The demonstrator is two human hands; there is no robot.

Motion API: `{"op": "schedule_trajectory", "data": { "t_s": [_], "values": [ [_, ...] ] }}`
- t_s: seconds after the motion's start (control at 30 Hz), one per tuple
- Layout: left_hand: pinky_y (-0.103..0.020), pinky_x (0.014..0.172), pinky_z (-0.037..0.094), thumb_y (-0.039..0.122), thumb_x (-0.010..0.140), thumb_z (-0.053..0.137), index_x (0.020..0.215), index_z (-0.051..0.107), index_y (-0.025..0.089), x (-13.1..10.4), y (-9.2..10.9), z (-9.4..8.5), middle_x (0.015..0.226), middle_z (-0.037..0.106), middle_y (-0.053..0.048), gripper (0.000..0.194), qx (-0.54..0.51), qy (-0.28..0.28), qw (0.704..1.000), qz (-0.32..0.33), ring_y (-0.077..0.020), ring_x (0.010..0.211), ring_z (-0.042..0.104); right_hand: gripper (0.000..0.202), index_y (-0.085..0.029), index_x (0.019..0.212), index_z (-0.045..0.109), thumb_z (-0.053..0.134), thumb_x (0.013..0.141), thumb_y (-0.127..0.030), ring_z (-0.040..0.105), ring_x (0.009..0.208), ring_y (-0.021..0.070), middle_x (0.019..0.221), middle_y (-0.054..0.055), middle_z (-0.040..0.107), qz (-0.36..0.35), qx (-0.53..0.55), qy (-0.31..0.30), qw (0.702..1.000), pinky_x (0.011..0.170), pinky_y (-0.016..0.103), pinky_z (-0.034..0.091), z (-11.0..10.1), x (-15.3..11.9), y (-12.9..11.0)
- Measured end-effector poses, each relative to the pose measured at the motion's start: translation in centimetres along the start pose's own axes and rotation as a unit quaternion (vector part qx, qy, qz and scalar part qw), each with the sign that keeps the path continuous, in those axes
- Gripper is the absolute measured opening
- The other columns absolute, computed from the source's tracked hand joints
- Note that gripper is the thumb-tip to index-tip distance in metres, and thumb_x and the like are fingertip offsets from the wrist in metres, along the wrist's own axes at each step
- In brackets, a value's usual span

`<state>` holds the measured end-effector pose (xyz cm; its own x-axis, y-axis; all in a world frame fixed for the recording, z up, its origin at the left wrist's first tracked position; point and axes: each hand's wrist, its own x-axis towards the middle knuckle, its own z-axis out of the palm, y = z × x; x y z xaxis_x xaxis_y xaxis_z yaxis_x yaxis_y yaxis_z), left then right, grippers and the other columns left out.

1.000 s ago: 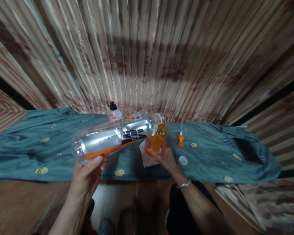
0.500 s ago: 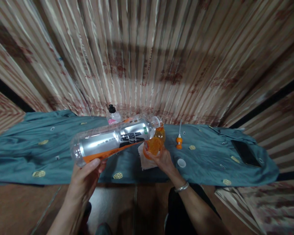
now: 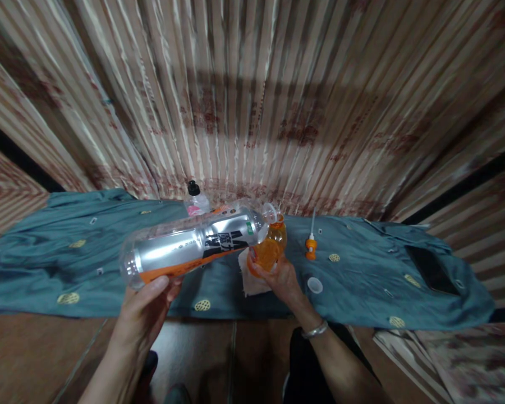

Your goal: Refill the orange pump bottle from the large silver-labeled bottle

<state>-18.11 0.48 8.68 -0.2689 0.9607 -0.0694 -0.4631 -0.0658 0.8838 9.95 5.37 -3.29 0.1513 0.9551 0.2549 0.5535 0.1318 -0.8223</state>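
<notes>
In the head view my left hand (image 3: 149, 303) is closed round the lower end of a large clear plastic bottle (image 3: 193, 247) with a silver and orange label. The bottle lies tilted, its uncapped mouth at the rim of a small orange bottle (image 3: 267, 252). My right hand (image 3: 280, 278) wraps round that orange bottle and keeps it over a pale cloth (image 3: 251, 284). Whether liquid runs between the two mouths I cannot tell. To the right lies an orange spray nozzle (image 3: 311, 248) with a thin tube, and nearer to me a white round cap (image 3: 315, 285).
A clear bottle with a black top (image 3: 194, 197) stands behind the large bottle. A dark phone (image 3: 431, 269) lies at the right on the teal cloth (image 3: 357, 286) that covers the narrow table. A striped curtain (image 3: 252, 101) hangs right behind it.
The hands and both bottles keep nearly the same pose. The view has shifted slightly, so the nozzle, cap and phone appear a little farther right.
</notes>
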Motion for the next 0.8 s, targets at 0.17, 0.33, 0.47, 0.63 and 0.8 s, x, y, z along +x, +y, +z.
{"op": "schedule_trajectory", "data": {
  "t_s": [0.17, 0.33, 0.47, 0.63, 0.8],
  "values": [
    [-0.021, 0.041, 0.039, 0.030, 0.049, 0.101, 0.083, 0.081, 0.019, 0.1, 0.0, -0.4, 0.070, 0.074, -0.004, 0.041, 0.005, 0.003, 1.000, -0.011, -0.0165, 0.059, 0.061, 0.045, -0.029, 0.120, 0.066, 0.082, 0.082, -0.048, 0.082, 0.103, 0.0341, 0.111, 0.011, 0.083, 0.019, 0.023, -0.006, 1.000, 0.095, 0.056, 0.068, -0.2, -0.1, -0.2],
    [-0.021, 0.041, 0.038, 0.026, 0.048, 0.099, 0.088, 0.082, 0.019, -0.4, 0.0, 0.2, 0.070, 0.074, -0.004, 0.044, -0.010, 0.028, 0.999, -0.012, -0.0160, 0.058, 0.060, 0.048, -0.032, 0.127, 0.067, 0.080, 0.084, -0.050, 0.081, 0.101, 0.0323, 0.108, 0.009, 0.082, -0.002, 0.015, -0.013, 1.000, 0.096, 0.058, 0.068, -0.1, -0.1, 0.1],
    [-0.020, 0.044, 0.041, 0.029, 0.054, 0.097, 0.094, 0.082, 0.020, -1.0, 0.0, 0.9, 0.072, 0.072, -0.003, 0.044, -0.015, 0.051, 0.999, 0.009, -0.0147, 0.060, 0.059, 0.050, -0.033, 0.130, 0.066, 0.080, 0.085, -0.050, 0.080, 0.100, 0.0324, 0.107, 0.009, 0.082, -0.005, 0.006, -0.015, 1.000, 0.093, 0.058, 0.069, -0.1, -0.1, 0.3],
    [-0.021, 0.042, 0.038, 0.028, 0.048, 0.098, 0.090, 0.081, 0.018, -0.9, 0.0, 0.5, 0.070, 0.073, -0.005, 0.047, -0.008, 0.041, 0.999, -0.014, -0.0157, 0.059, 0.059, 0.047, -0.030, 0.123, 0.065, 0.080, 0.084, -0.050, 0.080, 0.101, 0.0342, 0.108, 0.012, 0.081, 0.009, -0.010, -0.007, 1.000, 0.094, 0.060, 0.068, 0.1, -0.2, 0.7],
    [-0.021, 0.041, 0.037, 0.025, 0.048, 0.096, 0.086, 0.081, 0.019, -0.7, 0.0, 0.3, 0.070, 0.073, -0.005, 0.041, -0.005, 0.024, 0.999, -0.021, -0.0170, 0.059, 0.060, 0.044, -0.031, 0.120, 0.066, 0.080, 0.085, -0.052, 0.080, 0.098, 0.0344, 0.105, 0.012, 0.080, -0.011, -0.019, 0.012, 1.000, 0.092, 0.060, 0.069, 0.6, -0.2, 1.3]
  ]
}}
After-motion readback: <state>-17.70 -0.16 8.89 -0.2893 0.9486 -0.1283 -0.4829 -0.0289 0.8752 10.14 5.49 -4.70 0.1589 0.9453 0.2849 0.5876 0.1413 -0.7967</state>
